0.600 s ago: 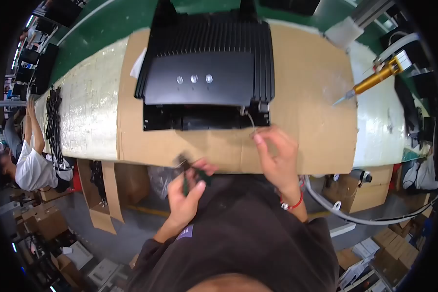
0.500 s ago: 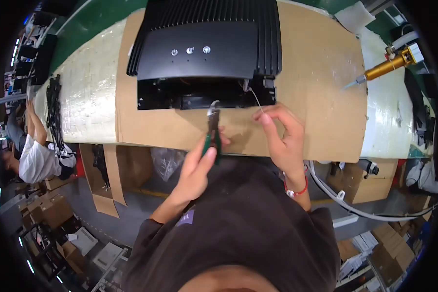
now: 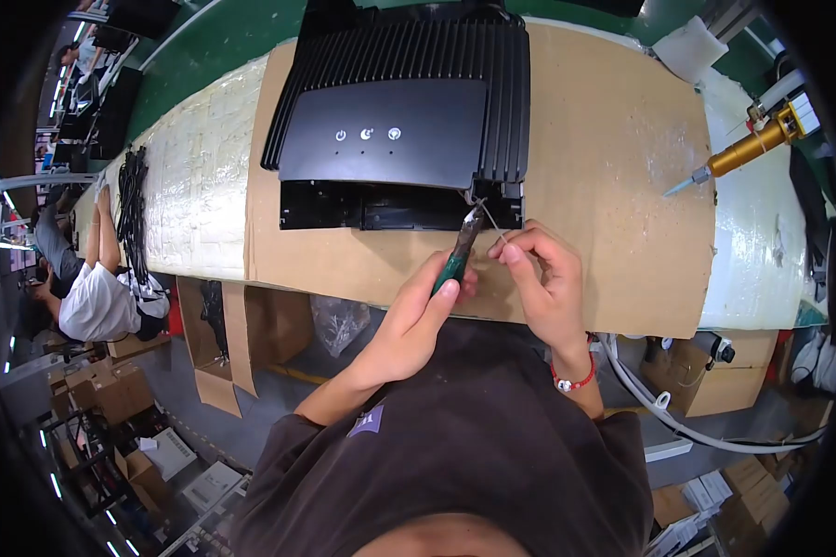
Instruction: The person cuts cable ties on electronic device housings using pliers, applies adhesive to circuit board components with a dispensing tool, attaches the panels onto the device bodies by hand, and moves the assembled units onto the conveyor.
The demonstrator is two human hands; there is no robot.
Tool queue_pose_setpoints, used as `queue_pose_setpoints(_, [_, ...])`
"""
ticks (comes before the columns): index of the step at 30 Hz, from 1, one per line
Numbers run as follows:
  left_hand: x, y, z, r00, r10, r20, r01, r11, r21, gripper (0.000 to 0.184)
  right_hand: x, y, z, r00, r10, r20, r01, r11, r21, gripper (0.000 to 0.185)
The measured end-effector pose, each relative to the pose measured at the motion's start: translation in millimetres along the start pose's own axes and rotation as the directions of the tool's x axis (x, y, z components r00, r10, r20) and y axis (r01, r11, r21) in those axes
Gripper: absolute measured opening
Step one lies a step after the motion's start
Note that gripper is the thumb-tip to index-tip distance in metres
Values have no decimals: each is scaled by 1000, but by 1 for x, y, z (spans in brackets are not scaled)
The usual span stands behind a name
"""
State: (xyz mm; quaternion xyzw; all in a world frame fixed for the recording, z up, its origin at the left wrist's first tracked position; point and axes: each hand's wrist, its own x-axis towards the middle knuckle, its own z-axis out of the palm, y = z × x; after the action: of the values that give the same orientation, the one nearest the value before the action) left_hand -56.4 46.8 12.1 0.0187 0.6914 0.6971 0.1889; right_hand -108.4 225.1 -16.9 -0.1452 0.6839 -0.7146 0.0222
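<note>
A black ribbed housing (image 3: 381,153) with three white icons lies on the cardboard, its near side an open dark recess. My left hand (image 3: 420,317) is closed around green-handled pliers (image 3: 458,258). Their jaws are at the right end of the recess, by a small bundle of wires (image 3: 475,197). From that bundle a thin pale strand (image 3: 493,224) runs toward me; whether it is a wire or a cable tie tail I cannot tell. My right hand (image 3: 552,290) pinches its free end between thumb and forefinger. Whether the jaws touch the strand is unclear.
A cardboard sheet (image 3: 613,186) covers the bench. To the right is a gold dispenser (image 3: 748,153) with a pale nozzle. Black cables (image 3: 132,213) lie at the left, near another person (image 3: 97,297). A cardboard box (image 3: 223,362) and a grey hose (image 3: 715,436) are below the bench edge.
My left hand has moved the pliers right and forward, from in front of the recess to the wire bundle. My right hand keeps its pinch on the strand. The view has shifted slightly.
</note>
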Motion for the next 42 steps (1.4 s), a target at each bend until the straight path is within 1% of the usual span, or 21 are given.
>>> queue_pose_setpoints(4, [3, 1, 1, 995, 22, -102, -14, 997, 82, 24, 1, -5, 1, 1000, 7, 1, -7, 1000, 27, 13])
queue_pose_setpoints(9, [9, 8, -14, 988, 24, -152, 11, 973, 230, 22, 1, -21, 0, 998, -12, 59, 25, 974, -224, 13])
queue_pose_setpoints(11, [12, 4, -21, 957, 263, -118, -175, 856, 486, 24, -11, -45, -1, 997, 47, 58, -28, 952, -304, 13])
queue_pose_setpoints(12, [9, 12, -28, 983, 170, -69, -113, 858, 502, 25, -19, -61, -2, 996, -36, 87, 57, 965, -256, 13])
queue_pose_setpoints(15, [-4, 5, -43, 949, 313, -33, -253, 823, 508, 28, 5, -131, 14, 948, -213, 234, 283, 903, -323, 13])
queue_pose_setpoints(17, [-18, -2, -49, 946, 323, -15, -266, 804, 532, 29, 48, -174, 32, 802, -306, 513, 552, 708, -440, 15])
queue_pose_setpoints(19, [-31, -8, -54, 944, 329, -11, -269, 790, 551, 30, 95, -191, 79, 732, -239, 638, 562, 741, -368, 17])
queue_pose_setpoints(21, [-46, -15, -55, 984, 179, 12, -154, 808, 568, 31, 147, -186, 125, 582, -96, 808, 647, 657, -388, 22])
queue_pose_setpoints(22, [-54, -23, -53, 968, 252, -16, -201, 809, 553, 31, 163, -185, 157, 580, 32, 814, 618, 635, -465, 25])
queue_pose_setpoints(23, [-63, -27, -51, 964, 264, -28, -205, 807, 554, 31, 184, -150, 186, 532, -166, 831, 683, 664, -304, 26])
queue_pose_setpoints(25, [-81, -32, -45, 961, 248, -119, -158, 852, 499, 30, 215, -122, 248, 602, 102, 792, 489, 737, -466, 24])
queue_pose_setpoints(28, [-103, -36, -42, 914, 305, -267, -175, 891, 420, 25, 259, -79, 295, 639, 67, 767, 452, 773, -445, 30])
queue_pose_setpoints(31, [-120, -35, -67, 919, 178, -352, -67, 950, 306, 23, 282, -85, 289, 558, 270, 785, 639, 463, -614, 52])
queue_pose_setpoints(32, [-121, -38, -77, 899, 137, -416, -81, 985, 149, 26, 292, -81, 269, 528, 132, 839, 773, 335, -539, 52])
queue_pose_setpoints(33, [-123, -41, -85, 877, 83, -473, -106, 994, -22, 28, 288, -99, 242, 592, 171, 788, 720, 326, -612, 45])
queue_pose_setpoints(35, [-120, -37, -108, 835, 142, -531, -188, 982, -33, 34, 277, -120, 182, 673, 0, 740, 735, 117, -668, 41])
queue_pose_setpoints(37, [-104, -40, -135, 784, 234, -575, -226, 970, 87, 35, 270, -121, 120, 710, -120, 694, 702, 48, -710, 45])
queue_pose_setpoints(39, [-87, -22, -161, 827, 128, -547, 37, 959, 280, 32, 266, -126, 81, 860, 231, 455, 447, 89, -890, 53])
queue_pose_setpoints(40, [-71, -24, -173, 847, 112, -520, 102, 925, 367, 31, 262, -121, 65, 848, 297, 439, 409, 158, -899, 56])
queue_pose_setpoints(41, [-54, -36, -186, 850, 156, -503, 153, 840, 520, 30, 256, -118, 47, 834, 360, 418, 355, 229, -906, 58])
queue_pose_setpoints(42, [-42, -51, -196, 781, 394, -485, 128, 659, 742, 31, 245, -120, 41, 818, 386, 426, 321, 307, -896, 60])
